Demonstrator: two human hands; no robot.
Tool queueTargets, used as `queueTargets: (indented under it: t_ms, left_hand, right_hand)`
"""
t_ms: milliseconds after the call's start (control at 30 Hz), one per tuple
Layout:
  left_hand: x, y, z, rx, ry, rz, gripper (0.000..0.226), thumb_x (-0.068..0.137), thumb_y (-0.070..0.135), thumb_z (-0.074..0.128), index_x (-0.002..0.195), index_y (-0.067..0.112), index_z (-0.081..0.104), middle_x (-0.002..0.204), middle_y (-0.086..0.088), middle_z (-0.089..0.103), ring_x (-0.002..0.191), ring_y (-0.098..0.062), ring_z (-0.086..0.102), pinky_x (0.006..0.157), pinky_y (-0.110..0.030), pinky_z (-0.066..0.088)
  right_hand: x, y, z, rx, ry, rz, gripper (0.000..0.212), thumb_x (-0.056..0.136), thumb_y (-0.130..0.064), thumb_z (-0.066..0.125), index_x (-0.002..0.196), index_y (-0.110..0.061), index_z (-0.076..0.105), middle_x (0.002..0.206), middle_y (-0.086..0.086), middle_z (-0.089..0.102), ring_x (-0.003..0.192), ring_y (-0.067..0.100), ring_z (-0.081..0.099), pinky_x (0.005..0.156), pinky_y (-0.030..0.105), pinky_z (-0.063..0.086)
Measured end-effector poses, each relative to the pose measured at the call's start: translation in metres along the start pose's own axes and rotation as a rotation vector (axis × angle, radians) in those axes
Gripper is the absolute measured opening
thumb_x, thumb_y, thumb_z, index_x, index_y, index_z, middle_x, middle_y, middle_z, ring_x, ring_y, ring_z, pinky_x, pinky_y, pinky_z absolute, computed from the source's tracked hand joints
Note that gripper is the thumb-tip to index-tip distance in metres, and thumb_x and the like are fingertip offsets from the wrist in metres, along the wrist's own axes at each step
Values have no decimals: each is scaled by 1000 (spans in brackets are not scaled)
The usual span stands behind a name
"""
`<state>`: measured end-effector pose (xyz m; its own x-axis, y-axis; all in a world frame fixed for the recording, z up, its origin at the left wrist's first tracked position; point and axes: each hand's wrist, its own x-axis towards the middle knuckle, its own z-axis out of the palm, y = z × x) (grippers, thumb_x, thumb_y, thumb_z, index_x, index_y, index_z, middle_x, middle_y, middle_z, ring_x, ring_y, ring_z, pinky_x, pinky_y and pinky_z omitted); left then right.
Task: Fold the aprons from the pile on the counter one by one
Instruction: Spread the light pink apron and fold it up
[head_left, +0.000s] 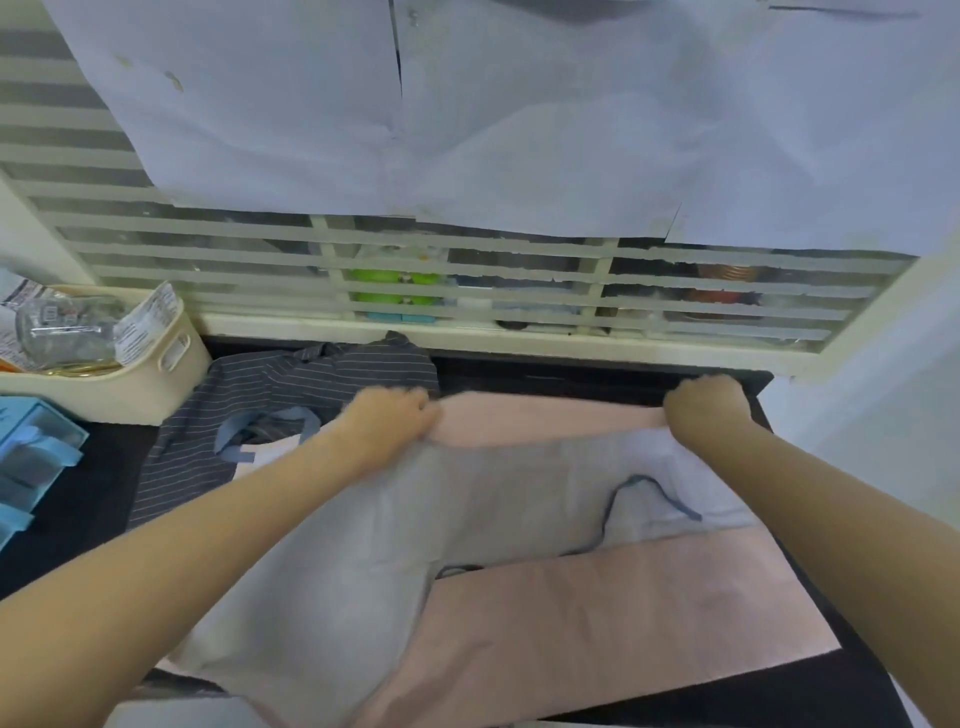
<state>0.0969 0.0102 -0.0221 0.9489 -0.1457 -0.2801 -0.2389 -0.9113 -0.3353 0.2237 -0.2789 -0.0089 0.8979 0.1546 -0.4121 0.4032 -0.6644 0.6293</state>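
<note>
- Head view: a pink apron (597, 608) is seen spread over the dark counter (67, 467), from the middle of the frame down toward 5 o'clock, with its pale grey reverse turned up across the centre.
- Its far edge is held at both ends: the left hand (395, 415) is curled round the cloth toward 11 o'clock of the apron, and the right hand (709, 405) is curled round it toward 1 o'clock. Single fingers cannot be told apart through the blur.
- Between the hands the pink edge is drawn fairly straight.
- A thin dark tie (660, 493) lies loose on the grey face, toward 3 o'clock of the apron.
- A striped apron (291, 384) lies crumpled at 10 o'clock, just beside the left hand; it is judged to be what is left of the pile.
- The cloth is judged light, limp and without stiffness: it sags where unsupported and is expected to wrinkle unless kept taut.
- Corners or hem ends are judged the best places to take hold, so that an edge is carried over evenly.
- The loose tie is judged likely to snag or bunch inside a fold; it would best be tucked in first.
- Little slip on the counter is expected, though that cannot be confirmed.
</note>
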Motion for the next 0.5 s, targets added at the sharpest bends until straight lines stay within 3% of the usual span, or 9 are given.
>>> queueTargets:
  t_ms: [100,167,200,267,333,367,500]
  left_hand:
    - [-14,28,10,-284,-459,170,25,92,22,52,113,10,55,107,-4,56,98,-24,55,71,-28,39]
    - [-12,28,20,-565,-630,175,27,89,30,60,107,9,61,95,2,56,86,-16,52,67,-21,40]
    - [-9,25,25,-697,-592,155,27,89,33,60,105,11,62,93,5,56,84,-13,52,67,-18,40]
    - [-2,13,33,-869,-278,14,19,91,30,56,102,16,63,92,7,61,82,-12,54,70,-20,40]
    - [10,-4,43,-806,60,-178,15,94,18,49,101,16,62,100,2,64,87,-16,57,76,-26,44]
    - [15,-11,48,-734,114,-238,21,95,13,44,107,17,61,108,-1,64,93,-19,57,81,-31,46]
    - [37,-23,72,-584,-138,-226,37,99,11,35,129,23,53,134,2,52,118,-24,46,101,-43,37]
  right_hand:
    - [-7,-23,13,-71,-193,-192,30,91,-5,48,117,-11,61,118,3,61,106,23,59,91,31,49]
    - [-9,-43,4,-47,-216,-247,30,92,-3,46,119,-8,57,120,6,57,110,27,57,94,33,48]
    - [-8,-55,-1,-9,-153,-267,30,91,-2,46,118,-6,57,116,7,57,108,27,58,92,34,49]
    - [-1,-79,-5,100,84,-314,31,91,-2,48,121,-6,55,116,8,56,105,27,58,83,29,47]
    - [10,-101,-4,249,281,-373,35,93,-4,47,128,-7,46,124,9,49,110,27,52,74,28,39]
    - [14,-109,-5,314,324,-394,36,94,-5,46,130,-8,43,127,9,46,111,27,49,72,30,38]
    - [40,-131,-14,531,195,-403,39,97,-5,37,136,-10,39,133,10,42,115,32,50,76,35,40]
